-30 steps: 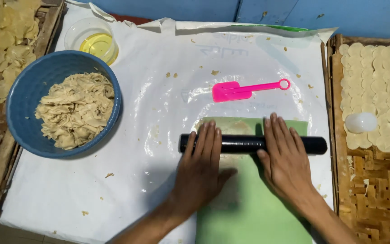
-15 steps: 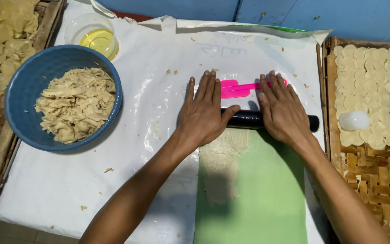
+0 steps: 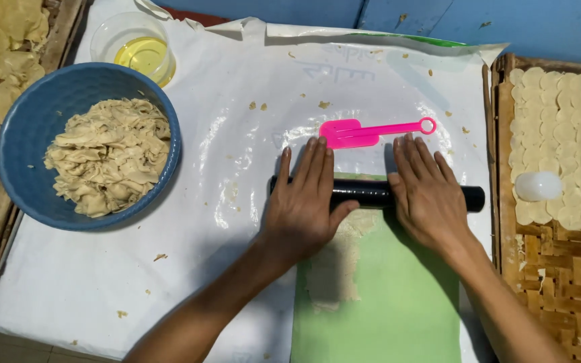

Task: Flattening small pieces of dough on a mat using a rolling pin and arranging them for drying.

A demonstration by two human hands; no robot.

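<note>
**user1:** White plastic sheet (image 3: 102, 282) covers the whole surface, woven bamboo trays on both side edges. What are the hands doing exactly?

**user2:** Both are flat, palms down, on a black rolling pin (image 3: 371, 193) lying crosswise near the middle of the surface. Left hand (image 3: 302, 202) sits over the pin's left end, fingers stretched straight toward the far edge, thumb splayed out to the right along the pin. Right hand (image 3: 427, 195) covers the right part, fingers also extended and slightly fanned; the pin's right end pokes out past it. Neither grip is clenched, just open palms pressing down, nothing grasped.

**user1:** And under the pin?

**user2:** A green sheet (image 3: 398, 302) running to the near edge, with a thin flattened strip of pale dough (image 3: 334, 269) on its left side, partly in the left arm's shadow. A pink spatula (image 3: 364, 132) lies just beyond the fingertips. A blue bowl (image 3: 28, 175) of dough scraps sits at the left edge, a clear cup of yellow oil (image 3: 139, 50) in the far left corner, and round dough discs (image 3: 566, 121) on the right tray.
</note>
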